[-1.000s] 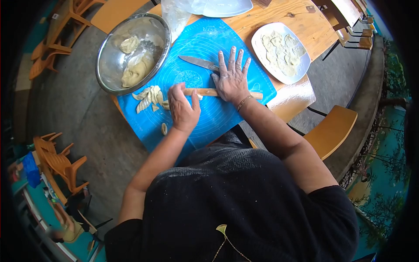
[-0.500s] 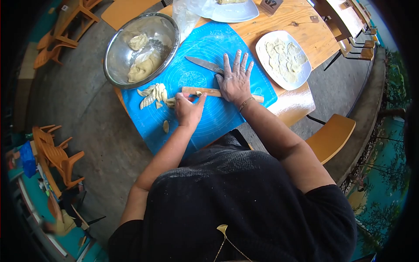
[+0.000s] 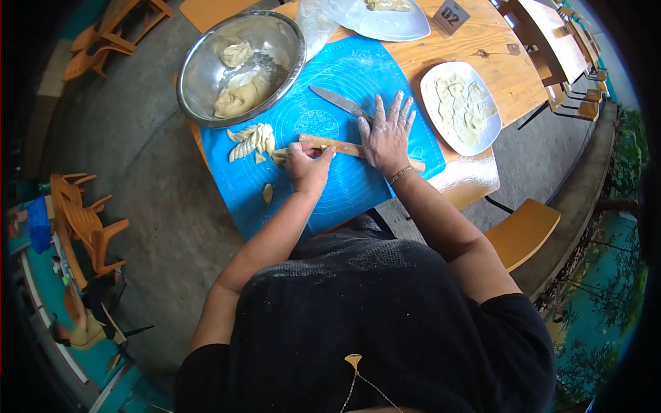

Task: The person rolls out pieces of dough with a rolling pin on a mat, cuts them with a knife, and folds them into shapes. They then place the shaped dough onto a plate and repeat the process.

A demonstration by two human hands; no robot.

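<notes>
My right hand [image 3: 387, 140], dusted with flour, lies with fingers spread over a wooden rolling pin [image 3: 351, 147] on the blue baking mat [image 3: 344, 196]. At the pin's left end, my left hand [image 3: 308, 168] has its fingers bent and pinched around a small piece of dough [image 3: 326, 146], mostly hidden by the fingers. A knife [image 3: 337, 100] lies just beyond the pin, its handle end hidden near my right hand. Left of my left hand sits a pile of cut dough pieces [image 3: 253, 141], and a single dough piece [image 3: 268, 193] lies nearer me.
A steel bowl [image 3: 182, 86] with dough lumps [image 3: 242, 96] stands at the mat's far left. A white plate [image 3: 493, 138] of flattened dough pieces is on the right. Farther back are another plate [image 3: 406, 29], a plastic bag [image 3: 317, 27] and a number sign [image 3: 452, 15].
The whole view has shifted, so the table sits slightly lower and further right. My left fingers have moved slightly at the pin; my right hand stays flat on it.
</notes>
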